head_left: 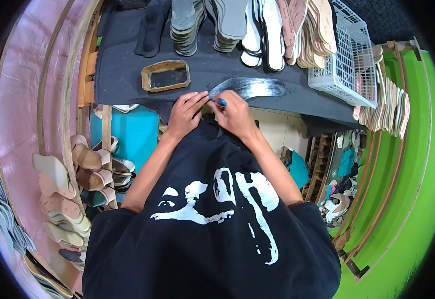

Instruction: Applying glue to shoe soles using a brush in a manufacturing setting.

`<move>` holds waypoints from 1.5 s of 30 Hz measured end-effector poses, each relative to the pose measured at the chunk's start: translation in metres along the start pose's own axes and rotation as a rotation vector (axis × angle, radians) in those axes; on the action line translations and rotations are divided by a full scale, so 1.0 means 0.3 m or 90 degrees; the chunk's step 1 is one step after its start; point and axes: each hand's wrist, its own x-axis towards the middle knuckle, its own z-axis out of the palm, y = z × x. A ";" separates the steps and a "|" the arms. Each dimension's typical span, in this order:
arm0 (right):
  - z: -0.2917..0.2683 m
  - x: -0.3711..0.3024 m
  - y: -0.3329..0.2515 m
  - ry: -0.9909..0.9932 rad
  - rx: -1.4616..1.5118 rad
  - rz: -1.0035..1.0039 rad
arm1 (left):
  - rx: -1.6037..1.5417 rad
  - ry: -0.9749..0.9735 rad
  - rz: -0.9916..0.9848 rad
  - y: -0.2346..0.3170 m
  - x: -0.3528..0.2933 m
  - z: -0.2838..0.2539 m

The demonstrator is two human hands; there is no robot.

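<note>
A glossy black insole-shaped piece [249,88] lies near the table's front edge, its surface streaked and shiny. My right hand [236,115] is closed at its left end, around a tool with a rounded blue end [222,102]; the rest of that tool is hidden. Beside it, my left hand [187,114] has its fingers bent together at the table edge, fingertips next to the insole piece's left end. What they pinch is hidden between the hands. Left of the hands sits a small brown-rimmed tray [188,79] with a dark inside.
Along the back stand stacks of grey insoles [230,22], white insoles [273,40] and pink-beige insoles [322,30]. A white plastic basket [344,84] is at the right. Wooden racks hold shoes and shoe forms [89,158] on the left, with more insoles [384,107] at right.
</note>
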 end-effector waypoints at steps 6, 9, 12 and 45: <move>-0.027 0.018 0.041 0.030 -0.033 0.137 | 0.017 0.008 -0.011 0.004 0.000 -0.005; -0.042 0.029 0.036 0.098 -0.033 0.143 | 0.015 0.017 -0.008 0.003 -0.005 -0.008; -0.035 0.036 0.044 0.059 -0.034 0.152 | 0.027 0.011 -0.001 -0.001 -0.006 -0.006; -0.025 0.084 0.143 0.018 0.068 0.239 | 0.102 0.004 -0.020 0.025 0.006 0.017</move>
